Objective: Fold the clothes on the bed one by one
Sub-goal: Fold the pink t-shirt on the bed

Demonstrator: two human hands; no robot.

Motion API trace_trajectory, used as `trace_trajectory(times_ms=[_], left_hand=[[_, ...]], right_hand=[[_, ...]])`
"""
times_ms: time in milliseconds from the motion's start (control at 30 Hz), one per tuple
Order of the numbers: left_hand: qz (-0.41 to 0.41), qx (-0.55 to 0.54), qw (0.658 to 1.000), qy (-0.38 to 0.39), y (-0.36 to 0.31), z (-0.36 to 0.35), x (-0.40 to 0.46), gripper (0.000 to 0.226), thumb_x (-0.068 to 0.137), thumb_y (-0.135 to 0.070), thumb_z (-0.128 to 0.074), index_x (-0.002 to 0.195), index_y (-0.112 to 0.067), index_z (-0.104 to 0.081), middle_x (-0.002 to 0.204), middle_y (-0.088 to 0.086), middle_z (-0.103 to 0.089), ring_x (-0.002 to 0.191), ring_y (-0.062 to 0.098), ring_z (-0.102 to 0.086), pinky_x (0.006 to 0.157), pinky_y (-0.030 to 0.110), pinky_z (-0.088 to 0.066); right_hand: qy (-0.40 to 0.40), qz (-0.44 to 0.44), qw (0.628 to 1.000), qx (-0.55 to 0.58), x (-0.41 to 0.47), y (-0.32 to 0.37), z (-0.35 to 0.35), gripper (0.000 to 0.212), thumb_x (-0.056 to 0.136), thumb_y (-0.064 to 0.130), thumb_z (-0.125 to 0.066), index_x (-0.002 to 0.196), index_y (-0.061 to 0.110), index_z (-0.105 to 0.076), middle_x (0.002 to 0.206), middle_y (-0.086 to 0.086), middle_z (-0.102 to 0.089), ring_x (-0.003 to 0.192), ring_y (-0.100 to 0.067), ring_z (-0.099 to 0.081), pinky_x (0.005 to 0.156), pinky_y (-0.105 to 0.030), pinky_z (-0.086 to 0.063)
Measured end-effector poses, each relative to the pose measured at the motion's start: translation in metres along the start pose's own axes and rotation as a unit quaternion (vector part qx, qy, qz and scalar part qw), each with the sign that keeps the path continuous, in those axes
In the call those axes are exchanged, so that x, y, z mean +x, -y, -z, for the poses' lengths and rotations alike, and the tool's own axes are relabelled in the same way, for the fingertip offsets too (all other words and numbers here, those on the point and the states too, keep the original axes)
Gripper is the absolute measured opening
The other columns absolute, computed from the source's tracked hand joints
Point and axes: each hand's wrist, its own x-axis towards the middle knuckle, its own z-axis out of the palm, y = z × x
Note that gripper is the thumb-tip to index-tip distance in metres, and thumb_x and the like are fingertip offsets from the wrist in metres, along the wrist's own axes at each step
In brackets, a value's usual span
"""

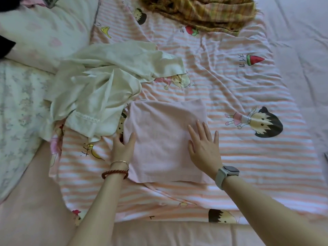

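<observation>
The pink garment (165, 141) lies folded into a neat square on the striped sheet (248, 157) of the bed, near its front edge, likely kept close for easy reach. The right hand (204, 148) rests flat on its right side, fingers (201, 129) straight and spread, apparently to smooth the fold. The left hand (123, 148) touches the left edge, thumb on top; its other fingers are hidden. Just beside, a crumpled cream garment (99, 93) waits unfolded, and a yellow plaid cloth (200, 13) lies further back.
</observation>
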Motion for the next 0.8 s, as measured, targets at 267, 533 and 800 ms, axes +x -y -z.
trace_trajectory(times_ms=[267,533,800], left_hand=[[-0.375,0.415,0.825,-0.087,-0.026,-0.062,0.033,0.059,0.088,-0.041,-0.049,0.143,-0.026,-0.033,0.153,0.014,-0.023,0.14,0.04,-0.017,0.11,0.058,-0.015],[-0.235,0.354,0.904,-0.051,0.026,-0.054,0.045,0.067,0.094,-0.05,-0.04,0.147,-0.026,-0.009,0.157,0.005,0.0,0.144,0.03,-0.003,0.115,0.041,-0.003],[-0.131,0.121,0.983,-0.04,0.016,-0.017,0.048,0.051,0.09,-0.024,-0.057,0.136,-0.009,-0.041,0.139,0.011,-0.047,0.127,0.028,-0.043,0.099,0.034,-0.034]], right_hand=[[-0.033,0.075,0.994,-0.072,0.076,0.0,-0.003,0.054,0.098,0.034,-0.029,0.149,0.028,-0.014,0.157,-0.003,-0.007,0.145,-0.024,-0.002,0.11,-0.055,0.011],[0.054,-0.14,0.989,-0.004,0.11,-0.058,-0.004,0.056,0.096,0.05,-0.017,0.148,0.032,-0.008,0.158,0.0,0.001,0.144,-0.018,0.008,0.113,-0.054,0.004],[-0.11,-0.159,0.939,0.285,0.03,-0.03,-0.011,0.048,0.09,0.015,-0.054,0.134,0.005,-0.039,0.116,-0.012,-0.05,0.106,-0.032,-0.05,0.086,-0.04,-0.041]])
